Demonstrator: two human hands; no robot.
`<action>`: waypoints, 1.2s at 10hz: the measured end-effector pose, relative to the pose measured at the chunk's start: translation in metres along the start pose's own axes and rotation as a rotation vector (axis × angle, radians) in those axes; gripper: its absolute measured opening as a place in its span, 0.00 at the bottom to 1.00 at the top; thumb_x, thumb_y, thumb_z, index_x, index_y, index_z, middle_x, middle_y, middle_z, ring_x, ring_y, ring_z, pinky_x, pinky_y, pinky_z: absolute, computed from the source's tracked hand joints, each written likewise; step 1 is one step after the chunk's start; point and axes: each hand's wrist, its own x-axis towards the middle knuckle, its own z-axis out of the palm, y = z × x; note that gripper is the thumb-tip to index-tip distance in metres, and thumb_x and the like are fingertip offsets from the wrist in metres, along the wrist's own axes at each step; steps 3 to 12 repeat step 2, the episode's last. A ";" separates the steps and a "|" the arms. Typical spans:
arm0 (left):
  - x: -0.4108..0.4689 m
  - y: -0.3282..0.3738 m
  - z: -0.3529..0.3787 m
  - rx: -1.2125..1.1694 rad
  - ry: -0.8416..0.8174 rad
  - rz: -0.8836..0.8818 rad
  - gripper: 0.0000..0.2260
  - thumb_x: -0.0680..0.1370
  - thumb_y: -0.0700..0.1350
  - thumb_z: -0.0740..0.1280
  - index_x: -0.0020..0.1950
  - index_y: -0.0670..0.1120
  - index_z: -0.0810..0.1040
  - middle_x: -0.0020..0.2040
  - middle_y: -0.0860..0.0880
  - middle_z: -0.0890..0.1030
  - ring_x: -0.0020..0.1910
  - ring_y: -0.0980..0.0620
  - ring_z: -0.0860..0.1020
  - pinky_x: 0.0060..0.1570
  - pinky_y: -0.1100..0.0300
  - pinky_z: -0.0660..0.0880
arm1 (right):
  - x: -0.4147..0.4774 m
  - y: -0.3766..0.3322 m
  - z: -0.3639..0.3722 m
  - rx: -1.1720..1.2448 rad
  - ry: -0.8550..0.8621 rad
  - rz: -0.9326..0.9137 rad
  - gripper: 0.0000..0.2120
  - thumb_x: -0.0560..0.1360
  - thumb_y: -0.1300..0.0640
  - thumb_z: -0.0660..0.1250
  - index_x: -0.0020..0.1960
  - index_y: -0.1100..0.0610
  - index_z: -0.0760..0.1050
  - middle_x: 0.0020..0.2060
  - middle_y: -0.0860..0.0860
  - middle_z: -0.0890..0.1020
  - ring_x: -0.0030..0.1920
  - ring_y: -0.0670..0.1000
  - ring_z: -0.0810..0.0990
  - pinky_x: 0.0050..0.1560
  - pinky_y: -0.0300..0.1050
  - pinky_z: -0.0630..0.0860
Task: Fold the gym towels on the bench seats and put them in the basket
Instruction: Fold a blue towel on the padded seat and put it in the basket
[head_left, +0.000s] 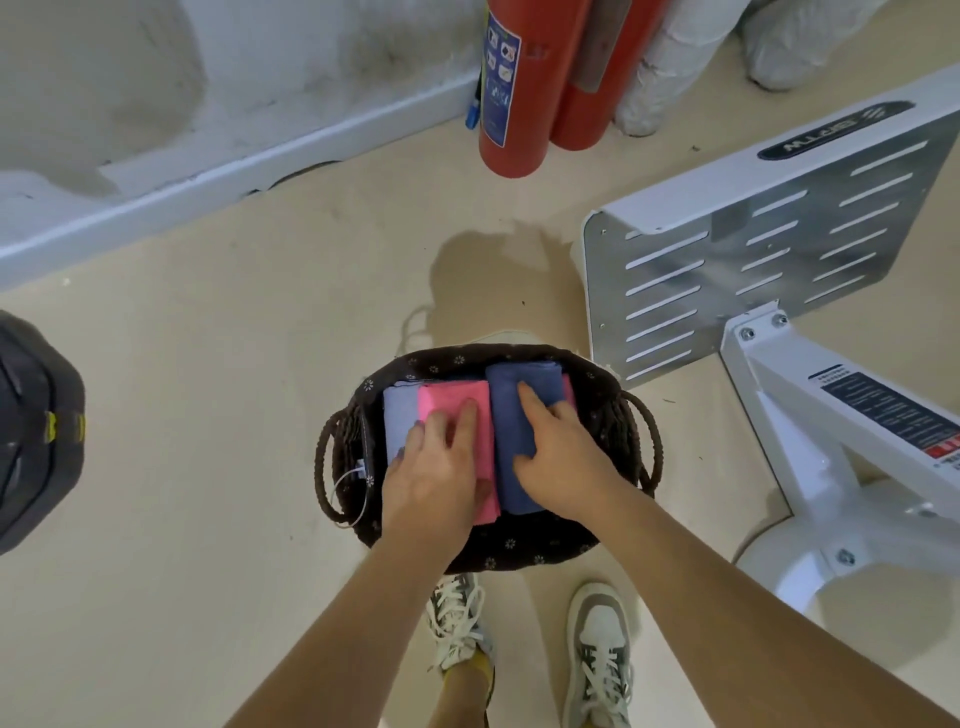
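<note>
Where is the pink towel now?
In the head view the pink towel lies folded in the basket, between the light blue towel on its left and the dark blue towel, with the left hand on it.

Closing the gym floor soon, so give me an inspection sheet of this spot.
Surface: beige floor, small specks.
Job's things: basket on the floor holds folded light blue towel, pink towel and dark blue towel side by side.
Clutter: dark padded object at left edge.
Grippers: left hand flat on pink towel; right hand rests on dark blue towel.
Cables: thin white cord by basket's left handle.
Surroundings: fire extinguishers, white machine frame.
</note>
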 end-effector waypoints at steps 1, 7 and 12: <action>0.005 0.007 -0.020 -0.151 -0.082 -0.063 0.34 0.71 0.53 0.69 0.73 0.50 0.58 0.60 0.48 0.66 0.55 0.45 0.70 0.43 0.51 0.75 | -0.019 -0.006 -0.017 0.149 0.081 -0.032 0.31 0.77 0.58 0.60 0.77 0.48 0.54 0.66 0.53 0.69 0.61 0.55 0.74 0.63 0.52 0.72; -0.017 0.006 -0.040 -0.281 -0.015 -0.072 0.30 0.73 0.48 0.69 0.73 0.49 0.63 0.61 0.46 0.68 0.53 0.45 0.74 0.48 0.50 0.77 | -0.053 -0.005 -0.036 0.220 0.235 -0.045 0.25 0.78 0.60 0.59 0.74 0.50 0.63 0.58 0.49 0.75 0.56 0.49 0.75 0.61 0.48 0.72; -0.017 0.006 -0.040 -0.281 -0.015 -0.072 0.30 0.73 0.48 0.69 0.73 0.49 0.63 0.61 0.46 0.68 0.53 0.45 0.74 0.48 0.50 0.77 | -0.053 -0.005 -0.036 0.220 0.235 -0.045 0.25 0.78 0.60 0.59 0.74 0.50 0.63 0.58 0.49 0.75 0.56 0.49 0.75 0.61 0.48 0.72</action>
